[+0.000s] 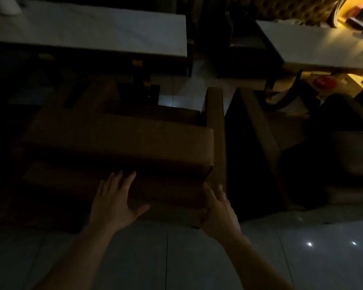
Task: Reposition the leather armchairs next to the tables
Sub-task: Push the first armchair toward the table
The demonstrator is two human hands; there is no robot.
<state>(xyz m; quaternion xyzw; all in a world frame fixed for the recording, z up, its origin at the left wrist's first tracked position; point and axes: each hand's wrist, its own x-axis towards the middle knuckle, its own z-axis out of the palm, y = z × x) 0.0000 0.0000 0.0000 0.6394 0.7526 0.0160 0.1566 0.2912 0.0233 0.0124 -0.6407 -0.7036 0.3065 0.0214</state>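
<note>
Head view, dim room, and both hands are on the back of the brown leather armchair (122,141) that fills the centre of the frame, its seat facing the long white-topped table (96,32) across the upper left. The left hand (113,201) lies flat and open, fingers spread, palm against the padded back panel at lower centre; nothing is clasped there, it is a pushing contact. The right hand (217,208) sits at the chair's right rear corner, fingers curled loosely round the edge where the back meets the upright brown armrest (215,130), a light hold rather than a tight grip, though the gloom hides how far the fingers wrap. Both forearms reach up from the bottom of the frame, nearly straight, wrists low. To do this well, I would judge: push low and evenly with both palms so the chair slides square on the pale glossy floor tiles (176,258) and does not swing. Watch the right side, where a second brown leather armchair (266,130) stands just beside the armrest, close enough to scrape. A second white-topped table (323,47) waits at upper right.
</note>
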